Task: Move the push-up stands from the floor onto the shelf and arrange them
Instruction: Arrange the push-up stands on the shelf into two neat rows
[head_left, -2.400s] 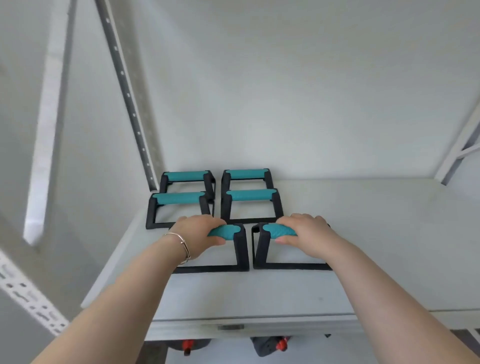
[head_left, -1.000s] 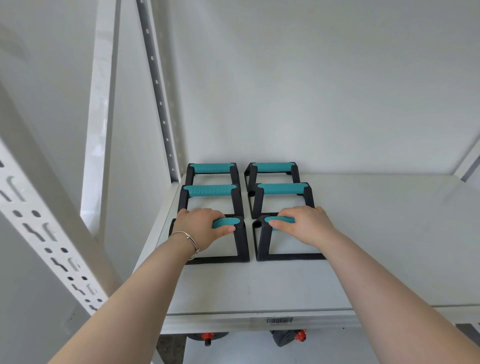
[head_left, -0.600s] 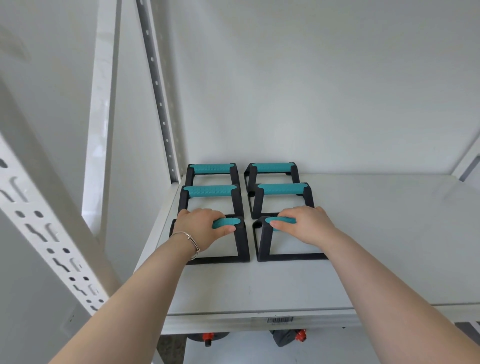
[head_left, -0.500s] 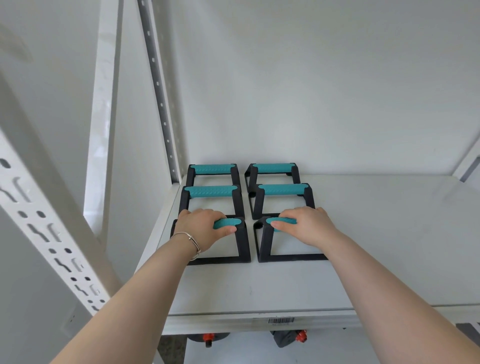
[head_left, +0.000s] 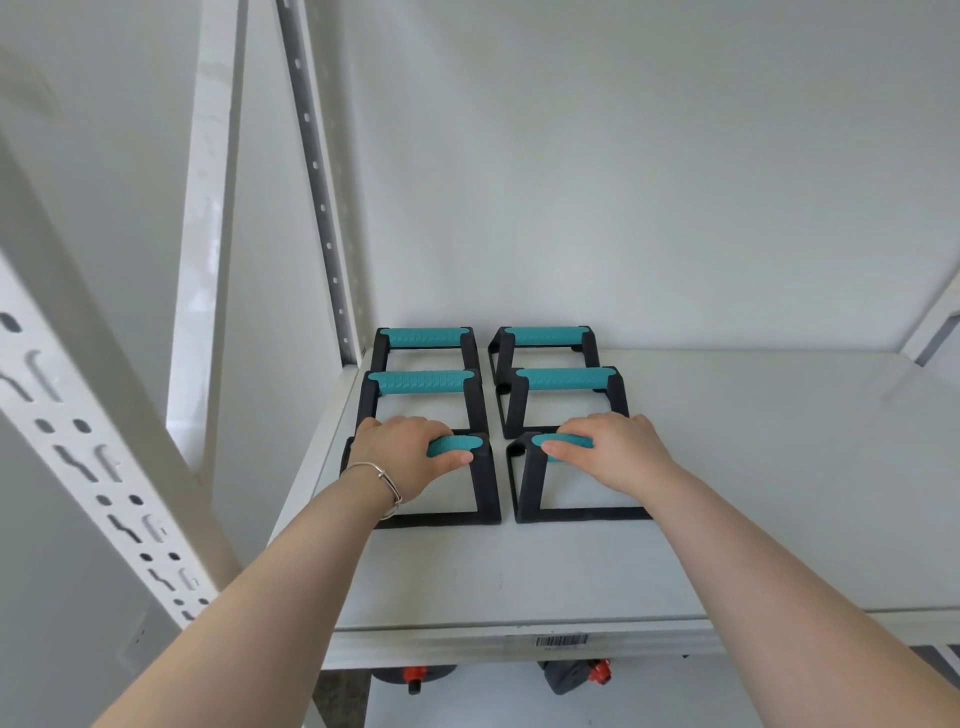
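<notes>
Six push-up stands are sitting on the shelf (head_left: 779, 493) in two neat rows. The left hand (head_left: 402, 452) and right hand (head_left: 615, 452) are each wrapping fingers around a front stand (head_left: 485, 488). The job looks nearly done.
</notes>
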